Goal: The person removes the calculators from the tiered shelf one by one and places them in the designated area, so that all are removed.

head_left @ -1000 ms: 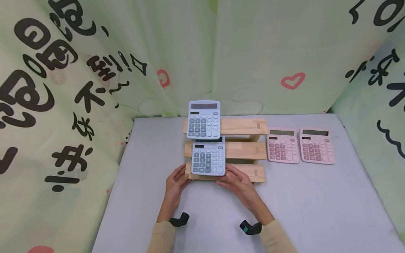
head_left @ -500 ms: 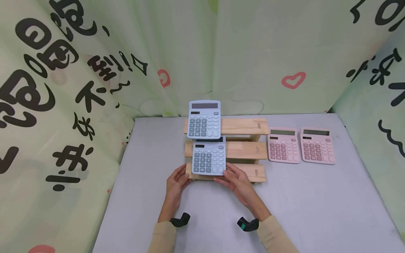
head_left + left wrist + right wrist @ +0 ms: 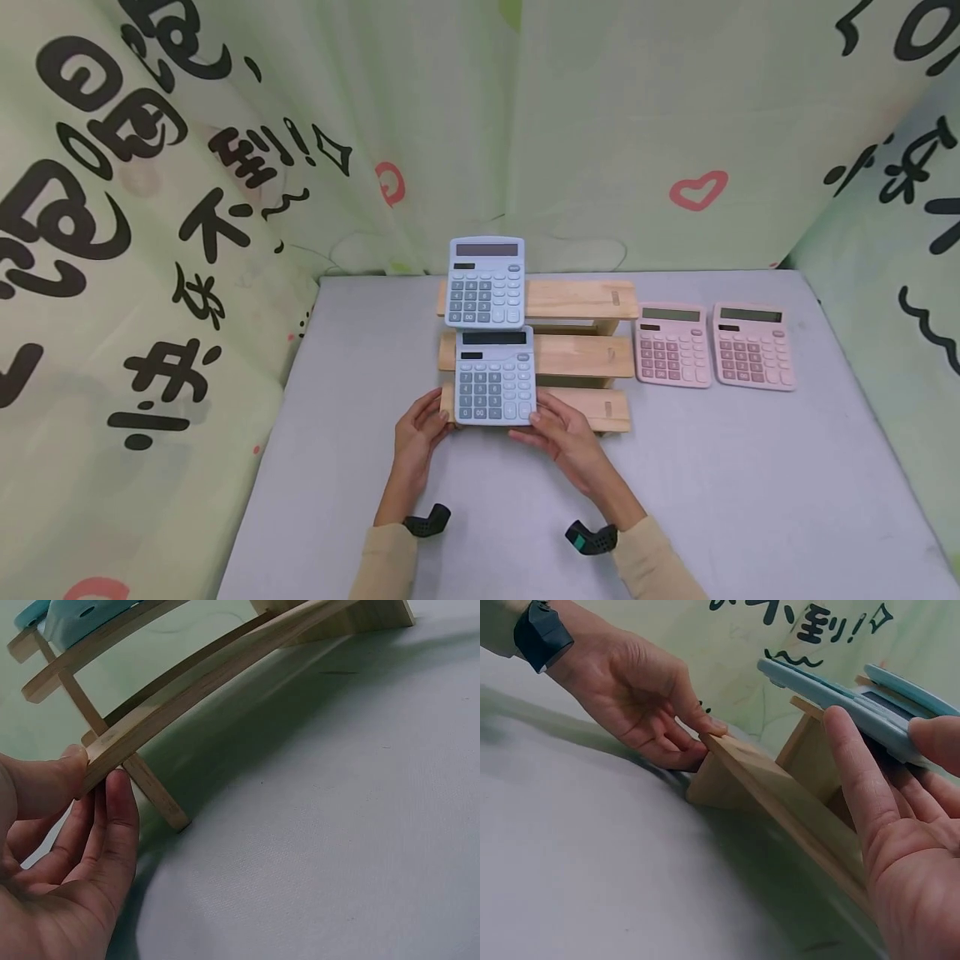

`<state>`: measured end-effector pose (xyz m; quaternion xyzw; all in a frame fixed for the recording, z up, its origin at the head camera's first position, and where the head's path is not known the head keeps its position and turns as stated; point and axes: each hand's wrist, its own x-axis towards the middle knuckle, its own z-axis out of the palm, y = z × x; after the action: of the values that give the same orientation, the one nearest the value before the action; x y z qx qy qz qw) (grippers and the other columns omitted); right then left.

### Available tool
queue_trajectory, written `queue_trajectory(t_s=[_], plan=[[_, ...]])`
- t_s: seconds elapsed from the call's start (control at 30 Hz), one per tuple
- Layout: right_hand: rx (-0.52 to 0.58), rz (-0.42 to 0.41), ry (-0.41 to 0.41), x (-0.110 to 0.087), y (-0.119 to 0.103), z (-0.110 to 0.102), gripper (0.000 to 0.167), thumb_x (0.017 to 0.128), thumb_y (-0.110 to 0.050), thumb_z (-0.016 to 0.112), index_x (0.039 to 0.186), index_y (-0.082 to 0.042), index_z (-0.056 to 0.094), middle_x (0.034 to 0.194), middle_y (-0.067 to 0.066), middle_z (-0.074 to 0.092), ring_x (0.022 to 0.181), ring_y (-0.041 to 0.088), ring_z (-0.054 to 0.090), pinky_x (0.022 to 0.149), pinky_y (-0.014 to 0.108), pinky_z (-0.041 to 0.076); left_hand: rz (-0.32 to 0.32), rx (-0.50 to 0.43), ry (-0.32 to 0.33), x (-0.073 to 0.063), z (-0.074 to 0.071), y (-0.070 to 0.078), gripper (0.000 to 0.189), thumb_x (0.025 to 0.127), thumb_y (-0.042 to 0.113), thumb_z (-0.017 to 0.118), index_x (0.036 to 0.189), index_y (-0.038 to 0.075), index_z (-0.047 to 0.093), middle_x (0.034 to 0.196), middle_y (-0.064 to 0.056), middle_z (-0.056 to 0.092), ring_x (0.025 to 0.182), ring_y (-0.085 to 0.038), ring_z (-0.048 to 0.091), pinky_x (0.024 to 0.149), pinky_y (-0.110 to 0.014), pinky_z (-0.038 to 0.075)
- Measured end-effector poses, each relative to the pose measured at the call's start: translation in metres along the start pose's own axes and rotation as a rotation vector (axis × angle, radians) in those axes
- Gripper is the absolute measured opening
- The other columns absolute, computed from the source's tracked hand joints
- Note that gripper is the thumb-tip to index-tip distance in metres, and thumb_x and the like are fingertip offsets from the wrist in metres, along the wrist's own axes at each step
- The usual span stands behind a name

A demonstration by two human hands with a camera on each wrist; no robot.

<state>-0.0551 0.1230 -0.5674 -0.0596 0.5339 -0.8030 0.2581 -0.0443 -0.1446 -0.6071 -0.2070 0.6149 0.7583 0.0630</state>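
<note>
The nearer right hand (image 3: 566, 433) pinches the lower blue calculator (image 3: 495, 383), ahead-left, long axis pointing away; the left hand (image 3: 417, 433) pinches the wooden rack (image 3: 585, 357).

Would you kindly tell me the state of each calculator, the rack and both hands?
Pale wooden three-slat rack: standing on the white table
Nearer light-blue rectangular calculator: face up, held
Farther light-blue rectangular calculator: face up on the rack
Two pink rectangular calculators: face up on the table
Left hand: pinches the rack's lowest slat
Right hand: pinches the nearer calculator
</note>
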Motion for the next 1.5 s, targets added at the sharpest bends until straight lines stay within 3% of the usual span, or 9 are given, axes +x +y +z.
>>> queue_trajectory(t_s=[0.47, 0.7, 1.07, 1.5], plan=[[-0.003, 0.01, 0.023, -0.016, -0.001, -0.006, 0.06, 0.109, -0.016, 0.057, 0.16, 0.001, 0.03, 0.159, 0.017, 0.05, 0.124, 0.016, 0.069, 0.103, 0.041, 0.058, -0.015, 0.006, 0.021, -0.001, 0.003, 0.001, 0.051, 0.1, -0.003, 0.062, 0.149, 0.011, 0.056, 0.14, -0.015, 0.059, 0.107, -0.012, 0.067, 0.089, -0.023, 0.061], [-0.03, -0.004, 0.041, -0.024, -0.001, -0.011, 0.061, 0.109, -0.016, 0.056, 0.16, 0.001, 0.03, 0.162, 0.021, 0.044, 0.129, 0.014, 0.066, 0.104, 0.042, 0.058, 0.008, 0.009, 0.01, -0.001, 0.001, -0.002, 0.05, 0.101, -0.002, 0.062, 0.149, 0.008, 0.054, 0.14, -0.016, 0.058, 0.107, -0.011, 0.067, 0.089, -0.022, 0.06], [-0.068, -0.05, 0.039, -0.043, -0.003, -0.031, 0.058, 0.111, -0.012, 0.049, 0.161, 0.005, 0.026, 0.147, -0.009, 0.062, 0.126, 0.012, 0.068, 0.102, 0.04, 0.059, 0.028, -0.024, -0.005, -0.002, 0.001, -0.002, 0.05, 0.101, -0.003, 0.062, 0.149, 0.005, 0.053, 0.139, -0.015, 0.059, 0.104, -0.009, 0.068, 0.087, -0.022, 0.06], [-0.106, -0.08, 0.061, -0.069, -0.012, -0.058, 0.055, 0.112, -0.007, 0.044, 0.16, 0.009, 0.024, 0.143, -0.016, 0.064, 0.125, 0.008, 0.068, 0.098, 0.037, 0.06, 0.026, -0.055, -0.016, 0.0, 0.0, -0.003, 0.051, 0.1, -0.003, 0.062, 0.15, 0.005, 0.053, 0.136, -0.013, 0.059, 0.101, -0.008, 0.068, 0.086, -0.022, 0.06]])
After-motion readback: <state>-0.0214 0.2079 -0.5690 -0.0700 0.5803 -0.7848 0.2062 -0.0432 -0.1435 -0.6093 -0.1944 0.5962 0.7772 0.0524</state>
